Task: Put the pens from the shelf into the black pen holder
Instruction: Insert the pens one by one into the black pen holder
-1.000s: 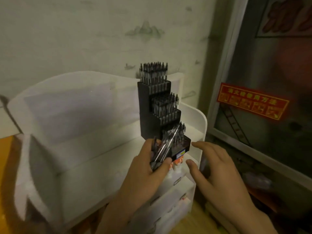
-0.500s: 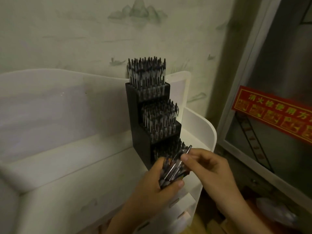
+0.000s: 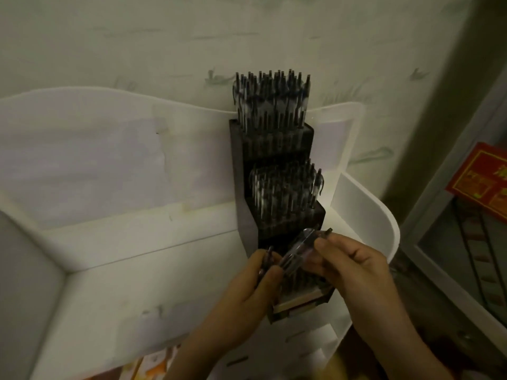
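A white plastic tiered shelf fills the left and centre of the frame, and on its right part stands the black three-step pen holder, its upper two steps packed with pens standing upright. My right hand, lower right of centre, pinches one clear-barrelled pen with a dark tip in front of the lowest step; its long axis slants from lower left up to upper right. My left hand, just beside it, clenches a small bundle of dark pens. Half a second ago that pen lay among the bundle; now I have drawn it partly free.
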`<move>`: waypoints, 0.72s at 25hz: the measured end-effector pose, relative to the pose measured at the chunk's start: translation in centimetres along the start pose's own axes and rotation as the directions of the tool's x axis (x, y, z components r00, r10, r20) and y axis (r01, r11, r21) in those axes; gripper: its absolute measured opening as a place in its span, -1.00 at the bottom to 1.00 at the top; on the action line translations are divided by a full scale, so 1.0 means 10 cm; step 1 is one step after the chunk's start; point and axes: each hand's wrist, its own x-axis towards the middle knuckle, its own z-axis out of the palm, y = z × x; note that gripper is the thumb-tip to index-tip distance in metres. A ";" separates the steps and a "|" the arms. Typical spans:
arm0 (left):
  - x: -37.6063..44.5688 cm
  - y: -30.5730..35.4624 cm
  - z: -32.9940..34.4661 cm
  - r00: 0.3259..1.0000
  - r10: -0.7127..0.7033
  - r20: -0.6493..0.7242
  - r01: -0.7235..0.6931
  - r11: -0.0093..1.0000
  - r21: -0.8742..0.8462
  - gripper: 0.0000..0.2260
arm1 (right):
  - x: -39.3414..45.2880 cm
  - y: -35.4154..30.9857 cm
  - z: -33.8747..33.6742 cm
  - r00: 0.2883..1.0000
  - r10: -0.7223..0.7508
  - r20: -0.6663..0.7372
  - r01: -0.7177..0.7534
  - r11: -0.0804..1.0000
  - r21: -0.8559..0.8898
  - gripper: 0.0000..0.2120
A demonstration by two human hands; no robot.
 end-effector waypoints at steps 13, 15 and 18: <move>-0.06 -0.04 0.04 0.958 -0.081 -0.274 0.041 0.988 -0.149 -0.84 | 0.39 0.12 -0.31 0.977 -0.211 0.038 0.213 0.937 -0.278 -0.84; -0.08 -0.03 0.04 0.955 -0.068 -0.290 0.027 0.989 -0.144 -0.86 | 0.35 0.26 -0.30 0.946 -0.293 0.136 0.322 0.838 -0.439 -0.82; -0.09 0.01 0.04 0.957 -0.041 -0.286 0.007 0.993 -0.119 -0.88 | 0.37 0.47 -0.27 0.909 -0.355 0.219 0.416 0.748 -0.516 -0.78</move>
